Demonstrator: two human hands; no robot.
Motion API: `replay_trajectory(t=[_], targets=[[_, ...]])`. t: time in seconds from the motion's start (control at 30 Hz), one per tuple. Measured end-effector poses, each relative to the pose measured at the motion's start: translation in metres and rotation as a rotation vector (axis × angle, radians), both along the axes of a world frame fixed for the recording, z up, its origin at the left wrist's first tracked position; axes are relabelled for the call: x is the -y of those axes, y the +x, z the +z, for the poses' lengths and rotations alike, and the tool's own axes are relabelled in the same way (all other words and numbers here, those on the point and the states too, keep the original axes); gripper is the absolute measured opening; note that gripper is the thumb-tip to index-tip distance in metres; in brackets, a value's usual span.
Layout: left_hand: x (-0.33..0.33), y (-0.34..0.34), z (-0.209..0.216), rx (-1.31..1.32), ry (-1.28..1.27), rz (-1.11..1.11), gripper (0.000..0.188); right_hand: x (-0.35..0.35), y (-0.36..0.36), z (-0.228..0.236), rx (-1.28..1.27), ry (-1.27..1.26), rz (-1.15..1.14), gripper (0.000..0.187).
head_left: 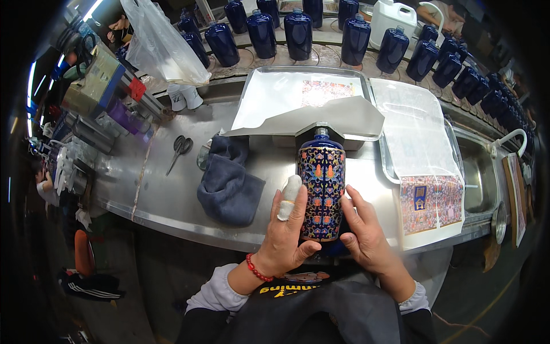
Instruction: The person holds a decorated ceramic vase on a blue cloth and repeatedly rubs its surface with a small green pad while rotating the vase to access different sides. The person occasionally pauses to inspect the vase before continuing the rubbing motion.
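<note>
A dark blue glass bottle with a colourful floral pattern in gold, red and blue is in front of me, its clear neck pointing away. My left hand lies along its left side with fingers stretched out; a white covering wraps one finger. Along the right side, my right hand has its fingers extended and apart, the fingertips at the bottle's edge. Neither hand is wrapped round the bottle. Whether it rests wholly on a support is hidden. A dark blue-grey cloth lies to the left of my left hand.
Black scissors lie left of the cloth. Beyond the bottle is a metal tray with white sheets. Printed floral sheets hang over the right tray, beside a sink. Several plain blue bottles line the far side.
</note>
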State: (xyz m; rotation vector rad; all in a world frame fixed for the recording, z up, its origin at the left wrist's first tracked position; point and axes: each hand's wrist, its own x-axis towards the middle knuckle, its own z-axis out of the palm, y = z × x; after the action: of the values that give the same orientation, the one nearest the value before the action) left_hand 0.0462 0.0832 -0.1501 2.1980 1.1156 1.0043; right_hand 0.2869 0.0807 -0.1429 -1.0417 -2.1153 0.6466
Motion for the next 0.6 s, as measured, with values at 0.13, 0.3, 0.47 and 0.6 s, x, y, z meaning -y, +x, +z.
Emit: replay_trajectory(t=[0.13, 0.3, 0.47, 0.6], targets=[[-0.013, 0.005, 0.001, 0.116, -0.151, -0.029, 0.112, -0.015, -0.005, -0.003, -0.082, -0.112, -0.070, 0.074], [-0.016, 0.008, 0.004, -0.038, -0.015, 0.003, 0.113, -0.023, -0.011, -0.006, -0.006, -0.050, -0.051, 0.077], [-0.031, 0.003, 0.008, 0.121, -0.108, -0.058, 0.112, -0.034, -0.009, 0.000, -0.079, -0.114, -0.067, 0.077], [-0.039, 0.007, 0.009, 0.135, -0.200, -0.063, 0.112, -0.048, -0.013, 0.001, -0.071, -0.101, -0.110, 0.080]])
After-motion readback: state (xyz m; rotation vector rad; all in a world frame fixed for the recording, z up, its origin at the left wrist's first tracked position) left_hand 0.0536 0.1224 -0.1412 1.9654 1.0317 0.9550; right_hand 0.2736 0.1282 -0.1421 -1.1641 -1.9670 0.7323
